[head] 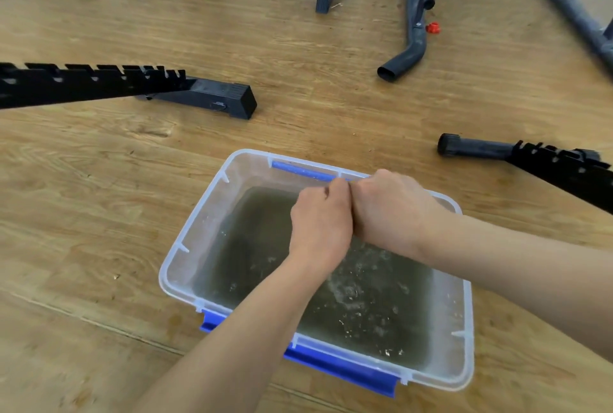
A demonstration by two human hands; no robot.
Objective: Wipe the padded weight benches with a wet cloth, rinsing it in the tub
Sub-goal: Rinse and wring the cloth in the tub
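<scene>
Smooth, translucent, faintly frosted plastic for the tub [185,240]. Glossy blue plastic on its latch [341,369]. Murky grey-brown water [265,246] inside, glinting at the surface. Wood-grain floor [298,97], smooth, with a soft sheen and some scuffs. Matt black along the notched rail [83,84], seemingly painted metal. Dull, dusty black on the bent tube [411,51]. Shiny red plastic knob [433,28].

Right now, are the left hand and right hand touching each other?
Touching. Head view: left hand's knuckles press against right hand, no gap, above the tub.
</scene>
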